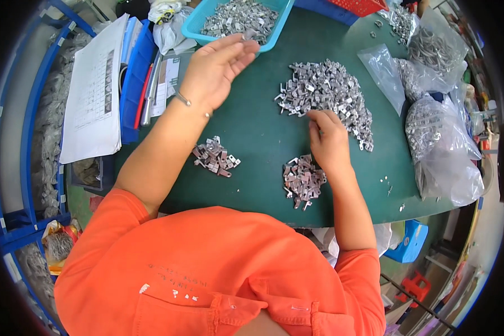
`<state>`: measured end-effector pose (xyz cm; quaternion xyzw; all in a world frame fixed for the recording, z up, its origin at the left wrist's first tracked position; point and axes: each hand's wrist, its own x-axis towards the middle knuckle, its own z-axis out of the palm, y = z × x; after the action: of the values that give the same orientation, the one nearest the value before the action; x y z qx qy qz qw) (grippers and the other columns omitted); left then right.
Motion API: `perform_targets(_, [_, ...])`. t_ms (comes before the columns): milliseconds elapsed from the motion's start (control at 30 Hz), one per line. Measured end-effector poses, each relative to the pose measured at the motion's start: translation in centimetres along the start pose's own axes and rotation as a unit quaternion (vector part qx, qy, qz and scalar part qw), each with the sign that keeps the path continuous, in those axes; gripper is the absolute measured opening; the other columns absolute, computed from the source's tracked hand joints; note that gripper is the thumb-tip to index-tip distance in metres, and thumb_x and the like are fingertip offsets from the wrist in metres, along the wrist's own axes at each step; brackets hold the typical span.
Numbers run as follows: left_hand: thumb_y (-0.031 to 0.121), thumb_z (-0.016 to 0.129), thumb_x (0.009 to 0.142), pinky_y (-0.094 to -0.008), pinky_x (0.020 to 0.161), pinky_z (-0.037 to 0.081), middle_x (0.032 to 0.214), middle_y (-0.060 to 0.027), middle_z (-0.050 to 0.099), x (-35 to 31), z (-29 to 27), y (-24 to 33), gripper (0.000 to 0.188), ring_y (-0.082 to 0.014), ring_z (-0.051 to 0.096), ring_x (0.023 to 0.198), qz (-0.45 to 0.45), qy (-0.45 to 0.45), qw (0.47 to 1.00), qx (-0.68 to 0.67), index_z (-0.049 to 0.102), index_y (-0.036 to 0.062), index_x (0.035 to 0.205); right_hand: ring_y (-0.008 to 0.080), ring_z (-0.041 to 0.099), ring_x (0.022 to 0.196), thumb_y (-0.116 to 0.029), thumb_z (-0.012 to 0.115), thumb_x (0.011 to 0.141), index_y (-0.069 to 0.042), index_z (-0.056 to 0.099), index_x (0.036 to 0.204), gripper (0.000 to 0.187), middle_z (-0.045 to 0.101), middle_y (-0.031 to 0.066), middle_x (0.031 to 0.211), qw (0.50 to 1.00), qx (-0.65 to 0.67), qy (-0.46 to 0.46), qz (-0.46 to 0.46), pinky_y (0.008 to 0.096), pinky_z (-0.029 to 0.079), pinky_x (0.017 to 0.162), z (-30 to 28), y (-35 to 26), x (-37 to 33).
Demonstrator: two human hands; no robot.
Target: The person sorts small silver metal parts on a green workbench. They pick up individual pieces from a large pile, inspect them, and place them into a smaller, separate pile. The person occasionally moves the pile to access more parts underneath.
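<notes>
My left hand (215,70) reaches over the near rim of a teal plastic basin (191,25) filled with small grey metal parts (241,19). Its fingers are loosely stretched, and a blurred grey piece shows right by the fingertips. At the lower left edge of a large heap of small metal brackets (325,87), my right hand (330,140) is closed in a pinch on a small metal part, mostly hidden by the fingers. Below that hand lies a smaller pile of brackets (303,182). Another small pile (215,157) sits beneath my left forearm.
Printed sheets (95,89) and a blue file holder (137,78) stand at the left of the green table (252,140). Clear bags of metal parts (431,123) crowd the right side. Red (364,4) and blue bins are at the far edge; a red stool (414,287) stands below right.
</notes>
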<state>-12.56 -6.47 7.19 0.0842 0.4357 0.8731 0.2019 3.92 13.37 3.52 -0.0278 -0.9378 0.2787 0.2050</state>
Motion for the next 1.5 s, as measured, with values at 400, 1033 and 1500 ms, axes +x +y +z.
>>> perform_targets(400, [0.002, 0.059, 0.086, -0.0248, 0.071, 0.05, 0.103, -0.0088, 0.062, -6.9, 1.6, -4.6, 0.029, -0.0143, 0.061, 0.086, -0.194, -0.088, 0.96, 0.184, 0.055, 0.0, 0.115, 0.0278, 0.057, 0.084, -0.004, 0.064, 0.073, -0.005, 0.063, 0.086, 0.013, 0.062, 0.0075, 0.095, 0.984, -0.114, -0.031, -0.13, 0.037, 0.048, 0.072, -0.3, 0.4, -0.3])
perform_targets(1033, [0.0, 0.063, 0.086, -0.026, 0.072, 0.056, 0.095, -0.0113, 0.067, -10.9, 3.4, -5.9, 0.021, -0.0146, 0.066, 0.08, -0.235, -0.114, 0.958, 0.123, 0.061, -0.0049, 0.107, 0.0084, 0.062, 0.071, -0.002, 0.065, 0.087, 0.003, 0.065, 0.099, 0.013, 0.067, 0.0057, 0.084, 0.855, 0.461, -0.019, 0.237, 0.0197, 0.05, 0.059, -2.1, -4.5, -5.5])
perform_targets(1500, [0.009, 0.061, 0.09, -0.0271, 0.068, 0.055, 0.091, -0.0107, 0.067, -11.2, 2.7, -5.8, 0.017, -0.0149, 0.066, 0.076, -0.297, -0.13, 0.945, 0.047, 0.061, -0.0025, 0.102, 0.0174, 0.064, 0.076, 0.003, 0.05, 0.09, 0.002, 0.065, 0.1, 0.018, 0.066, 0.0108, 0.089, 0.93, 0.267, 0.003, 0.252, 0.0275, 0.051, 0.066, -2.5, -2.4, -4.7])
